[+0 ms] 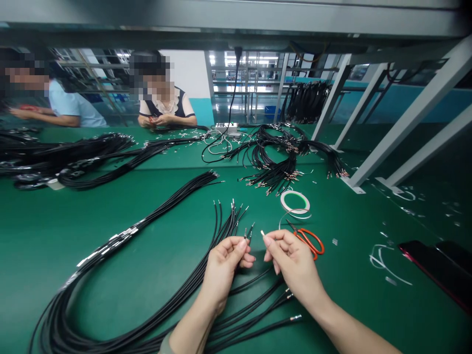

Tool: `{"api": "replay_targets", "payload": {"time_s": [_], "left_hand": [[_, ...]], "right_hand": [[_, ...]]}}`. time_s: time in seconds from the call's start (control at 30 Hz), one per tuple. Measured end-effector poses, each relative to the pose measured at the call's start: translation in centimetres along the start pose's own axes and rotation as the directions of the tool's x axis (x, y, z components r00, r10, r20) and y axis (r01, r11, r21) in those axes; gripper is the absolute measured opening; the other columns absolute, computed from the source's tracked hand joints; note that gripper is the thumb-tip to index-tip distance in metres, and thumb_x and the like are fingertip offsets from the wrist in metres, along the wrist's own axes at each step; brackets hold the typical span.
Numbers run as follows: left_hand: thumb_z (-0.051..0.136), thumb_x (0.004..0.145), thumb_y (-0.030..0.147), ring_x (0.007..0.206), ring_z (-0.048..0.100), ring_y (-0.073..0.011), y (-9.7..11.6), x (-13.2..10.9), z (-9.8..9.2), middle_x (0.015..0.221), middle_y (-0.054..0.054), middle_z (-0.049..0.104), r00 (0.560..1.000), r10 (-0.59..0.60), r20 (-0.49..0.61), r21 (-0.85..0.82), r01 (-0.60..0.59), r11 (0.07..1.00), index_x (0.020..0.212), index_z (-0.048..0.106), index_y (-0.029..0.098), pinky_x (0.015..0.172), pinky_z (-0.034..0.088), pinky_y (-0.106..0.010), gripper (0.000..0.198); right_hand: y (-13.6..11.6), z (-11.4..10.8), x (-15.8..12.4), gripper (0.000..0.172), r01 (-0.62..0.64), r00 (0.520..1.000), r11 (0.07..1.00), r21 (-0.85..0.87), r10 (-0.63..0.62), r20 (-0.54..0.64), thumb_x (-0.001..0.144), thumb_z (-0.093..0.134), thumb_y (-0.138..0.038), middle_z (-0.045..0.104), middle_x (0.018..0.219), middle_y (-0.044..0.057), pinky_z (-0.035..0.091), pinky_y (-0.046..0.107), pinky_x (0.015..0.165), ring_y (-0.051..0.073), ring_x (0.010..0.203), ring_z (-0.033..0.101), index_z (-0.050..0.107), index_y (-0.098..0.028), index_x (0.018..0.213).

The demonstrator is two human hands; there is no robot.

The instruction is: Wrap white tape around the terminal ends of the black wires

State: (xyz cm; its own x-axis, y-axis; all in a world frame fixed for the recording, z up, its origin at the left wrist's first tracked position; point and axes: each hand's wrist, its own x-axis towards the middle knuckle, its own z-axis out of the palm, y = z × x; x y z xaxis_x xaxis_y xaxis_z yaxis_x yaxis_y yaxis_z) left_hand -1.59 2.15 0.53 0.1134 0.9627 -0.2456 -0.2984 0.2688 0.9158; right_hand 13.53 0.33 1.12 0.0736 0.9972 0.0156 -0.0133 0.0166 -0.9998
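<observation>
At the lower middle of the frame, the person's left hand (pixel 221 270) and right hand (pixel 295 260) are apart, their fingertips close but not touching. The left hand is clamped on thin black wires (pixel 233 221) with metal-tipped ends. The right hand pinches a small pale piece (pixel 262 233), too small to make out. A long looped bundle of black wire (pixel 110 246) lies on the green counter (pixel 55 206) to the left and runs under the hands, its loops cut off by the bottom edge.

Just above the right hand lie red-handled scissors (pixel 309 242), partly hidden by the hand, and a white tape roll (pixel 295 201) with a green center. Thin white scraps (pixel 383 263) lie farther right, beside a dark phone-like device (pixel 435 270) cut off by the right edge.

Across the upper counter are more black wire bundles (pixel 273 152). At the upper left, two co-workers (pixel 162 103) sit with their hands at the counter's far side. What those hands hold is hard to make out.
</observation>
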Motion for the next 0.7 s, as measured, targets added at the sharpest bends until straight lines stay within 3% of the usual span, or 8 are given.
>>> {"api": "replay_targets", "payload": {"time_s": [0.17, 0.3, 0.53, 0.7], "left_hand": [[0.077, 0.068, 0.029, 0.064, 0.068, -0.0131, -0.17, -0.31, 0.13, 0.071, -0.003, 0.071, 0.999, 0.025, -0.026, 0.078, -0.023, 0.997, 0.088, 0.065, 0.012, 0.060, 0.054, -0.020, 0.028], [0.078, 0.066, 0.030, 0.062, 0.069, -0.0141, -0.38, -0.50, 0.32, 0.064, -0.005, 0.072, 1.000, -0.023, 0.002, 0.113, 0.022, 0.993, 0.082, 0.067, 0.010, 0.057, 0.053, -0.019, 0.028], [0.077, 0.067, 0.030, 0.056, 0.068, -0.0141, -0.33, -0.66, 0.70, 0.067, -0.006, 0.072, 0.996, -0.037, 0.080, 0.084, 0.030, 0.996, 0.078, 0.067, 0.008, 0.053, 0.054, -0.021, 0.027], [0.076, 0.069, 0.030, 0.056, 0.067, -0.0135, -0.36, -0.46, 0.61, 0.068, -0.005, 0.070, 0.996, -0.036, 0.085, 0.072, 0.030, 0.997, 0.085, 0.064, 0.008, 0.053, 0.054, -0.021, 0.030]], "right_hand": [[0.16, 0.19, 0.05, 0.021, 0.032, 0.999, 0.997, 0.065, -0.030, -0.035, 0.085, 0.061, -0.037, 0.065, 0.071, 0.001, 0.043, 0.020, 0.047, 0.009, 0.051, 0.052, 0.058, -0.018, 0.094], [0.48, 0.48, 0.26, 0.032, 0.040, 0.998, 0.987, 0.155, -0.031, -0.059, 0.079, 0.068, -0.033, 0.068, 0.090, 0.005, 0.047, 0.020, 0.049, 0.011, 0.061, 0.057, 0.053, -0.021, 0.104], [0.64, 0.87, 0.58, 0.037, -0.026, 1.000, 0.974, 0.225, 0.024, 0.011, 0.077, 0.071, -0.029, 0.067, 0.077, 0.000, 0.036, 0.013, 0.038, 0.007, 0.051, 0.052, 0.048, -0.022, 0.105], [0.43, 0.55, 0.50, 0.036, -0.026, 0.999, 0.986, 0.164, 0.023, 0.023, 0.080, 0.068, -0.031, 0.064, 0.079, -0.001, 0.031, 0.014, 0.035, 0.006, 0.047, 0.049, 0.048, -0.024, 0.108]]}}
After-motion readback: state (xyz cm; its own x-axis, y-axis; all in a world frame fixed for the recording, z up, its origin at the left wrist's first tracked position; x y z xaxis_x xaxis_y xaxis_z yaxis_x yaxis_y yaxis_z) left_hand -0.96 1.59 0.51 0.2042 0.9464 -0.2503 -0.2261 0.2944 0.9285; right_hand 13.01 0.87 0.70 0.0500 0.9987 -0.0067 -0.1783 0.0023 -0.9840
